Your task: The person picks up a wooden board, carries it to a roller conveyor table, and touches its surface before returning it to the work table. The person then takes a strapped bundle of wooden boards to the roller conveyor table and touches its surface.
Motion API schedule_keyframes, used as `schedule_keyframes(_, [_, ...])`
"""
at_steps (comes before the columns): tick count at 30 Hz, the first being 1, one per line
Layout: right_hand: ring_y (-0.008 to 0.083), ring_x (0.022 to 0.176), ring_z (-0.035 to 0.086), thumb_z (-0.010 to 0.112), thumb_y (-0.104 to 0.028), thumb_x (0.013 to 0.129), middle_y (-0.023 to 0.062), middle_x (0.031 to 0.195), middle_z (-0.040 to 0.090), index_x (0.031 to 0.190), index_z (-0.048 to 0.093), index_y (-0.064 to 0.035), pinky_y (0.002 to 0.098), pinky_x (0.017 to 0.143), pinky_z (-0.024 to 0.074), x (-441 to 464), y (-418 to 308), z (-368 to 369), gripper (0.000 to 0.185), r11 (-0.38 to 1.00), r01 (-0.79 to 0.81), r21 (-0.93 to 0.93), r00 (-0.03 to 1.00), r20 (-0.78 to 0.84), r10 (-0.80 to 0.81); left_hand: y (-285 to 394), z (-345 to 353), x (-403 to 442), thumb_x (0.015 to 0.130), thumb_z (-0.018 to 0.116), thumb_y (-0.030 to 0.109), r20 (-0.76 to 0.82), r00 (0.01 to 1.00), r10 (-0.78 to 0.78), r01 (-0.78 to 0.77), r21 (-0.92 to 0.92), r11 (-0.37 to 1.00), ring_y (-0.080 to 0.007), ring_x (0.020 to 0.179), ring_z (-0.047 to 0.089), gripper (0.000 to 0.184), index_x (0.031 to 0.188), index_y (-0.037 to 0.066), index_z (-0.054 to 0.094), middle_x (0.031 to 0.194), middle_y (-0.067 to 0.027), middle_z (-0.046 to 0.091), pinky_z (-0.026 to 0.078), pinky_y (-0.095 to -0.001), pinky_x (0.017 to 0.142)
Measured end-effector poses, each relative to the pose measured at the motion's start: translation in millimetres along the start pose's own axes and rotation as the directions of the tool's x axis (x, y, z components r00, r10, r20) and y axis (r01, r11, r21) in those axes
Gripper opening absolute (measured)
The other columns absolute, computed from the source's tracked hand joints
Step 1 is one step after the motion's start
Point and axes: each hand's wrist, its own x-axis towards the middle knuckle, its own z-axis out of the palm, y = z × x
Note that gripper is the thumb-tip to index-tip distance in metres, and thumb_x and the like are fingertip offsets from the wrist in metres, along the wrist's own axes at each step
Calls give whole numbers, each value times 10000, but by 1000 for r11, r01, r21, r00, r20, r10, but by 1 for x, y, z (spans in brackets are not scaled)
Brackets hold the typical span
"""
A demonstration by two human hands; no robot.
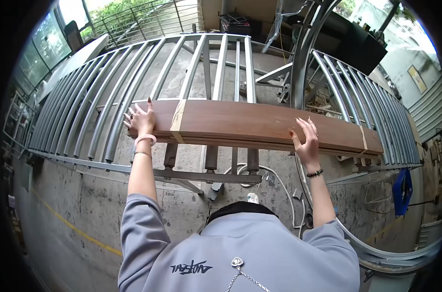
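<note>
A long stack of reddish-brown boards (240, 119) lies crosswise in front of me, bound by a pale tape band (177, 121) near the left and another tape band (363, 138) near the right. My left hand (142, 120) rests on the stack's left end, fingers spread, with the fingertips reaching the end edge. Toward the right, my right hand (307, 145) is at the front edge of the boards, its fingers and thumb apart; whether its palm presses on the edge I cannot tell. Neither hand is wrapped around the stack.
Under the boards runs a roller conveyor (125, 80), continuing on the right as a second roller section (357, 90). A curved metal frame (303, 58) rises between them. Below, a pale hose (274, 179) loops on the concrete floor (94, 194). A blue object (402, 192) hangs at the right.
</note>
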Motion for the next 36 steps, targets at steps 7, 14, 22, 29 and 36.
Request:
schedule_keyframes(7, [359, 1294, 358, 586, -354, 855, 144, 1272, 533, 1193, 581, -60, 434, 1071, 307, 46, -48, 48, 449, 972, -147, -185, 986, -108, 128, -50, 3, 49, 847, 248, 728, -45, 999, 2, 0, 51, 999, -352, 1381, 212, 847, 1412, 104, 341, 1462, -148, 325, 105, -495, 1118])
schedule_keyframes(14, [365, 1292, 363, 560, -420, 850, 133, 1266, 542, 1186, 589, -76, 423, 1062, 325, 55, -101, 88, 482, 959, -131, -253, 988, -118, 103, -94, -17, 94, 868, 237, 698, 27, 1000, 14, -15, 64, 998, -340, 1389, 195, 834, 1423, 80, 311, 1472, -170, 295, 99, -478, 1123])
schedule_keyframes(22, [369, 1283, 379, 611, -352, 813, 131, 1276, 533, 1191, 587, -93, 439, 1023, 368, 67, -173, 123, 460, 942, -230, -245, 968, -156, 195, -154, -14, 160, 863, 233, 714, 38, 999, -4, 0, 109, 994, -340, 1385, 208, 823, 1419, 115, 329, 1482, -146, 285, 152, -494, 1107])
schedule_keyframes(29, [370, 1268, 394, 612, -303, 808, 136, 1275, 531, 1185, 586, -74, 440, 1021, 370, 85, -263, 173, 442, 963, -199, -179, 976, -126, 178, -240, -7, 235, 886, 310, 653, -8, 999, 34, -33, 110, 993, -307, 1354, 291, 745, 1400, 116, 357, 1457, -143, 334, 190, -469, 1099])
schedule_keyframes(36, [370, 1289, 368, 574, -275, 838, 146, 1318, 494, 1209, 564, -67, 431, 1056, 330, 106, -353, 231, 426, 965, -182, -190, 983, -29, 180, -310, -14, 301, 879, 347, 630, -100, 995, 3, 7, 92, 996, -315, 1236, 453, 724, 1358, 90, 408, 1400, -147, 413, 274, -440, 1055])
